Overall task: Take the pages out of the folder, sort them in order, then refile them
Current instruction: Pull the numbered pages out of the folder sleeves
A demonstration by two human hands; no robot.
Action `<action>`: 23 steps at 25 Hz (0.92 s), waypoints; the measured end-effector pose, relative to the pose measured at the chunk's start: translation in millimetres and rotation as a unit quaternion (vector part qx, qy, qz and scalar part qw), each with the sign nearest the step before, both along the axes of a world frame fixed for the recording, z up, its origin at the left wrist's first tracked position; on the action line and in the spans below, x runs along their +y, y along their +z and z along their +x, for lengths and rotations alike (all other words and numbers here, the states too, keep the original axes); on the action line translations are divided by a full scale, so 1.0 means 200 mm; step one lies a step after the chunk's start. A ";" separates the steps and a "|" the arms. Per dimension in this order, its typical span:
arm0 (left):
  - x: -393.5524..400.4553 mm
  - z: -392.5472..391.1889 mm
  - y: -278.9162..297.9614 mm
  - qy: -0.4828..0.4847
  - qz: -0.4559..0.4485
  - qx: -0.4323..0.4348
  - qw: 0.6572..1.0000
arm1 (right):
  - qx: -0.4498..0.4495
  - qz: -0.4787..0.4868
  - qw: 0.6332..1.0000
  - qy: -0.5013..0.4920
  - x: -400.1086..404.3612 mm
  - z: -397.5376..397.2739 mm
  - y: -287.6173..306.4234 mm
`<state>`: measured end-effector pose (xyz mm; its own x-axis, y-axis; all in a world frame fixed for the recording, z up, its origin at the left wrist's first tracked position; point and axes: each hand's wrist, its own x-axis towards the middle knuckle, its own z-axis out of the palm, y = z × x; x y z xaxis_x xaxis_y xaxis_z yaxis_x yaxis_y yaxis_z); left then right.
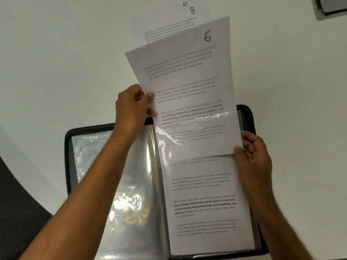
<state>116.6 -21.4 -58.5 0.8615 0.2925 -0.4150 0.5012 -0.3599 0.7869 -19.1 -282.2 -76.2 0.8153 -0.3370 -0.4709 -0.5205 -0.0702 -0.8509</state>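
Over the glossy plastic sleeves of the open folder [90,152], left hand [131,107] and right hand [253,152] each pinch thin rectangular page 6 [187,76].

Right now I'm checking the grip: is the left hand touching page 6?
Touching. The head view shows the left hand pinching the left edge of page 6, thumb on its face.

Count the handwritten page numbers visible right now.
3: a 6 on the page both hands hold, and an 8 and a cut-off mark on the table beyond. Others may be hidden.
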 end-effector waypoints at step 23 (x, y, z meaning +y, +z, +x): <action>0.04 -0.04 -0.09 -0.011 0.059 -0.185 0.981 | 0.039 -0.011 0.997 0.059 -0.02 0.03 0.08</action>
<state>109.3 -14.4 -77.4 0.9536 0.2990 -0.0362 0.1794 -0.4676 0.8655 -12.6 -285.5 -60.8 0.8116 -0.2522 -0.5270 -0.5713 -0.1537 -0.8062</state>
